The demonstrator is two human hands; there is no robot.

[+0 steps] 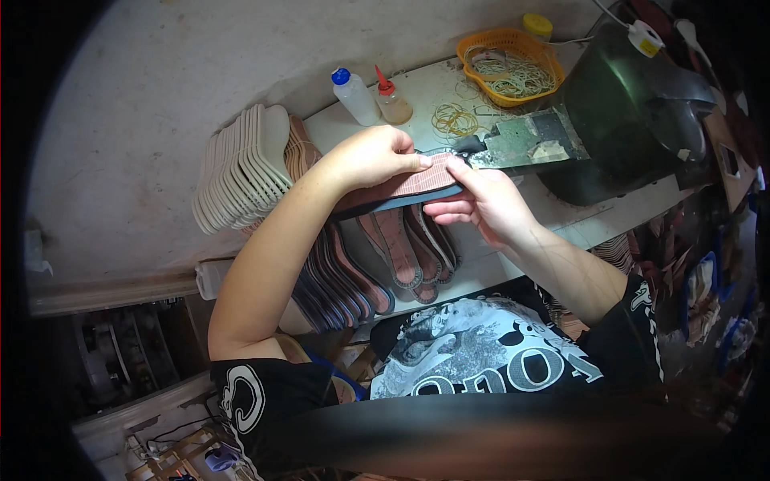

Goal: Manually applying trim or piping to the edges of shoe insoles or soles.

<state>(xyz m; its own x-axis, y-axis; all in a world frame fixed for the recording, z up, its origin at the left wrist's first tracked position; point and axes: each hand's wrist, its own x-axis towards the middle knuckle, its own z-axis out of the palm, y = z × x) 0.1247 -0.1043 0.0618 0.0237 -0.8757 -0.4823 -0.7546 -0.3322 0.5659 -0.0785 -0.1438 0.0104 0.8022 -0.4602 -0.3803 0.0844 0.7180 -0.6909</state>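
Observation:
A shoe insole (393,190) with a pink patterned top and a dark blue edge lies across both hands. My left hand (373,156) grips it from above, thumb pressed on the pink face near one end. My right hand (491,202) pinches that same end, thumb on top and fingers underneath. That end is close against the small metal head of a dark green machine (626,112); whether it touches cannot be made out. Below the held piece, several pink insoles (391,244) lie loosely on the white tabletop (469,276).
Pale soles (245,164) stand in a row at left, dark-edged insoles (341,276) nearer me. Behind are a blue-capped bottle (354,98), a red-nozzled bottle (394,104), loose rubber bands (455,120) and an orange basket (497,98) of bands. A wall (176,72) bounds the far side.

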